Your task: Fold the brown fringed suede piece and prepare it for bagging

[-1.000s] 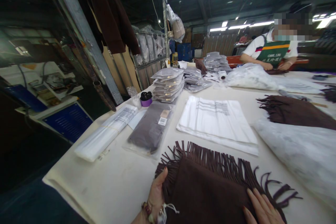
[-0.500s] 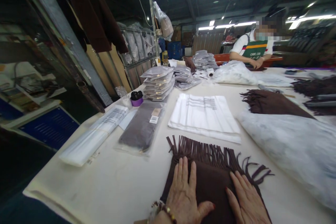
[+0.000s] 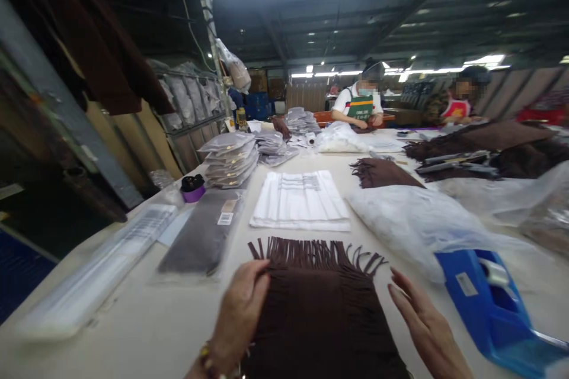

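Observation:
A folded dark brown fringed scarf (image 3: 320, 320) lies flat on the table in front of me, its fringe (image 3: 306, 253) pointing away. At its left edge is my left hand (image 3: 242, 308), with a beaded bracelet on the wrist. The fingertips and thumb are apart and reach the edge near the fringe corner; no cloth shows gripped between them. My right hand (image 3: 424, 323) hovers just off the right edge, fingers stretched out and nothing in it. Beyond the fringe sits a stack of white printed bags (image 3: 301, 201).
To the left lie a bagged grey item (image 3: 200, 237), a bundle of clear bags (image 3: 102, 272) and a purple tape roll (image 3: 193, 189). Bagged stacks (image 3: 231, 157) stand behind. At right are a blue tape dispenser (image 3: 489, 308) and white plastic (image 3: 409, 219). Two co-workers (image 3: 360, 106) stand across.
Both hands have come off the scarf's top and moved out to its two sides. My view has swung right and up, bringing the blue tape dispenser and a second co-worker into sight.

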